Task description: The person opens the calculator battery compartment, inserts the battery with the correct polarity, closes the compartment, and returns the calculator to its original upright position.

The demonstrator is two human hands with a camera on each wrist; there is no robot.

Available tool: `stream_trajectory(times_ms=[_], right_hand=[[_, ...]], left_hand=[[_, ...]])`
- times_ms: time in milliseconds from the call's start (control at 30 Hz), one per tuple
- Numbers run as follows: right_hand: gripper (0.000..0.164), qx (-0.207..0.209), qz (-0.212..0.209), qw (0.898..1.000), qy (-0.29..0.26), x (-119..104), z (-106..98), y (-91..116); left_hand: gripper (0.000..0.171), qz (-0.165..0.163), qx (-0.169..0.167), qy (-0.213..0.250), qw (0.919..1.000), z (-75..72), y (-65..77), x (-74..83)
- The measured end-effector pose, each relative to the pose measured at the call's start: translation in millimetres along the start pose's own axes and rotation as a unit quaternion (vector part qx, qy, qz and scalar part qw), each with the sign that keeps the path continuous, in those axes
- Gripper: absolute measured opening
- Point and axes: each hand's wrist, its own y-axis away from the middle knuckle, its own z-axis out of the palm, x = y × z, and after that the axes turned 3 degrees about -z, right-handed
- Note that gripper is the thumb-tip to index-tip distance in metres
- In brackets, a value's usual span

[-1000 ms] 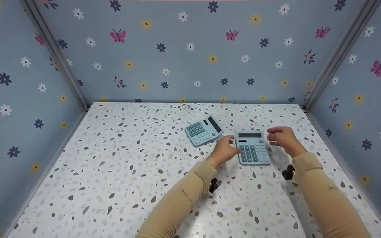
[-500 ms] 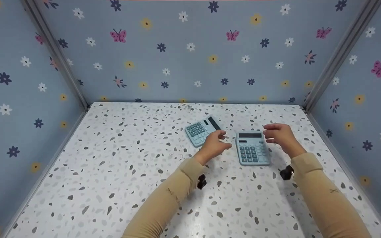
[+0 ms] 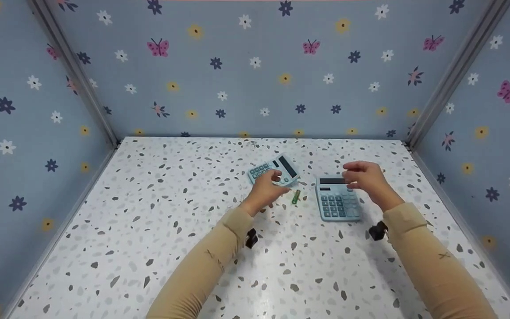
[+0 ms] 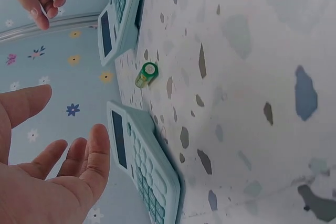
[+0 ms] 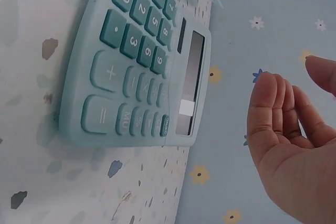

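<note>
My left hand (image 3: 266, 191) hovers over the near side of the tilted light-blue calculator (image 3: 288, 170), thumb and fingers spread apart and holding nothing. A second light-blue calculator (image 3: 339, 201) lies face up to the right, squared to the table. Above its upper right corner is my right hand (image 3: 368, 179), its fingers loosely bent with nothing in them; in the right wrist view the palm (image 5: 294, 166) stands apart from the calculator (image 5: 134, 72). Between the two calculators a small green battery (image 3: 296, 196) lies on the table, also seen in the left wrist view as a green cylinder (image 4: 146, 74).
The white speckled tabletop (image 3: 148, 248) extends left and toward the front. Blue flowered panels (image 3: 255, 66) enclose the back and both sides, joined by grey metal posts (image 3: 454, 75). A small black device (image 3: 378, 230) sits under the right wrist, another (image 3: 251, 238) under the left.
My left hand has moved left, from beside the right calculator to over the tilted one. The green battery now shows between them. My right hand has shifted left and slightly away from me.
</note>
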Motion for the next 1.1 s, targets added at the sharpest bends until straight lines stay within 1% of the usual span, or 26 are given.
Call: stream_trajectory(times_ms=[167,300,433,667,833,1100], right_hand=[[0.049,-0.005,-0.010,1.000,0.001,-8.0,8.5,1.3],[0.047,-0.006,-0.021,1.000,-0.012,-12.7,15.2,1.2],[0.047,-0.009,-0.030,0.999,-0.021,-17.0,21.6,0.2],[0.046,-0.020,-0.041,0.999,-0.026,-24.0,31.2,-2.0],[0.045,-0.024,-0.035,0.999,-0.022,-28.1,39.5,-4.4],[0.045,-0.022,-0.026,0.999,-0.029,-35.6,52.2,-11.3]], left_hand=[[0.065,0.002,0.013,0.007,0.9999,-12.2,-1.7,-1.9],[0.064,-0.012,0.020,0.010,0.9997,-21.8,-4.1,-2.4],[0.063,-0.023,0.027,0.001,0.9994,-30.8,-5.2,-2.3],[0.061,-0.017,0.037,-0.011,0.9991,-44.2,-5.9,-4.1],[0.063,-0.022,0.051,-0.021,0.9982,-52.6,-7.2,-3.1],[0.066,-0.043,0.057,-0.040,0.9967,-65.4,-9.3,-0.9]])
